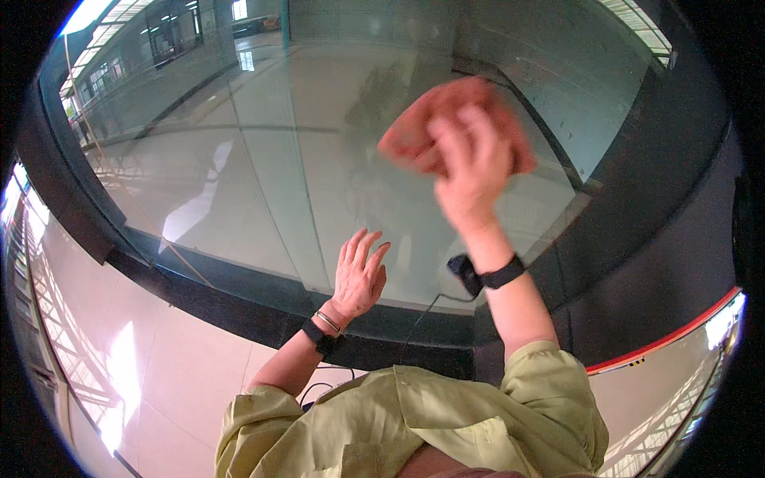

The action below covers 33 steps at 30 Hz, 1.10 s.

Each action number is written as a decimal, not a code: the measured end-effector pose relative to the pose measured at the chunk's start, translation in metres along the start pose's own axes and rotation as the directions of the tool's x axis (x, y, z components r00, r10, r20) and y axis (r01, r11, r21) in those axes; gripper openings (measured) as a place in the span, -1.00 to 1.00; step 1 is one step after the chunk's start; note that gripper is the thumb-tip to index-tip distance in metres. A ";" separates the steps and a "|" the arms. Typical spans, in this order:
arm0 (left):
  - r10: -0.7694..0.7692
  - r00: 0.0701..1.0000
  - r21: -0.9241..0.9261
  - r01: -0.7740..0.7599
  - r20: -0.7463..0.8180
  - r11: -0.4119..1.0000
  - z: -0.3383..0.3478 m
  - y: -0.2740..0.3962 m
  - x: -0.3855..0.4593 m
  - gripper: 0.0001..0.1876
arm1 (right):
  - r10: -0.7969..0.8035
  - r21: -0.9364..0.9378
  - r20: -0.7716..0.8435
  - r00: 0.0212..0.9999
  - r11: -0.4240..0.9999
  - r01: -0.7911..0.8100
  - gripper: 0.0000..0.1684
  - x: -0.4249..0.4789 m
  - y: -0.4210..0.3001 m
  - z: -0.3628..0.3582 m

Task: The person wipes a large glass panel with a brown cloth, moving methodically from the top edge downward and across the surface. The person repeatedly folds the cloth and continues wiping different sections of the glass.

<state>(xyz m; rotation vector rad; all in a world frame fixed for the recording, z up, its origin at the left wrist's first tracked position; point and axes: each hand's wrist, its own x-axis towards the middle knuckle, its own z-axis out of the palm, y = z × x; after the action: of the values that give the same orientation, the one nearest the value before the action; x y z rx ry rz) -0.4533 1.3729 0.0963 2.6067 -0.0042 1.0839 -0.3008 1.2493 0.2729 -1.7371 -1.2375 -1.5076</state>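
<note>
A red cloth (412, 134) lies flat against a large glass pane (323, 155), under the spread fingers of my right hand (472, 161). Both the cloth and that hand are blurred. Lower and to the left, my left hand (360, 272) is raised before the glass with its fingers apart and nothing in it. Black bands circle both wrists, and a small black device with a cable (465, 275) sits at the right wrist. Faint reflections show in the pane.
A dark frame (239, 308) borders the glass below, with a broad dark panel (645, 239) at the right. Pale tiled floor (173, 370) extends at the lower left. A red edge strip (669, 340) runs along the lower right. Thin black cables hang near my waist.
</note>
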 end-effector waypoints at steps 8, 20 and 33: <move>-0.174 0.979 -0.528 0.204 0.106 0.824 -0.003 -0.007 -0.021 -0.34 | -0.043 0.489 0.531 0.846 0.831 -0.264 -0.20 -0.120 -0.080 0.021; -0.780 0.550 -0.897 0.115 -0.300 0.426 -0.052 -0.010 0.054 -0.60 | 0.090 0.501 0.279 0.956 0.835 -0.225 -0.37 -0.093 -0.034 -0.050; 0.429 0.609 0.503 -0.056 -0.667 0.863 -0.069 -0.012 0.170 -0.42 | 0.107 0.016 -0.041 0.993 0.994 -0.106 -0.60 -0.122 0.058 -0.033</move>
<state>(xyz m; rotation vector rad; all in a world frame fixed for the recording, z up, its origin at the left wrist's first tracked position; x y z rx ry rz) -0.3782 1.4239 0.2563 2.2715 0.0753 2.4957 -0.2612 1.1593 0.1741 -1.7259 -1.1142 -1.4625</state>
